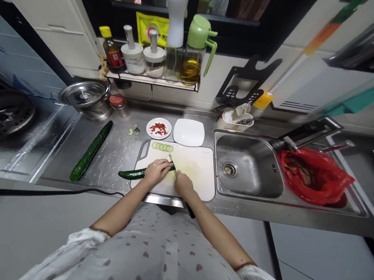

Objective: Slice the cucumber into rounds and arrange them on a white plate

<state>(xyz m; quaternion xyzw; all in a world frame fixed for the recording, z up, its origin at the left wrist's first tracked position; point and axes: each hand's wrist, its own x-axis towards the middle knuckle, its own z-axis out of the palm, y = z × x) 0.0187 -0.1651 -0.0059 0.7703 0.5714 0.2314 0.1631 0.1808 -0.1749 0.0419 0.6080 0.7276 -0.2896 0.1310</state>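
Observation:
A dark green cucumber (131, 174) lies across the lower left of the white cutting board (200, 169), its far end sticking out past the board's left edge. My left hand (156, 171) is closed over it near its right end. In my right hand (184, 186) is a knife (173, 162), its handle gripped and its blade upright at the cucumber's cut end. A row of thin cucumber slices (162, 147) lies overlapping at the board's upper left. Another whole cucumber (91, 151) rests on the steel counter to the left.
Behind the board stand a small plate (149, 132) of chopped red pieces and a white square dish (189, 132). Cucumber scraps (133, 130) lie nearby. To the right is a sink (255, 166) with a red plastic bag (317, 188). A lidded pot (88, 98) stands back left, below a condiment shelf (129, 77).

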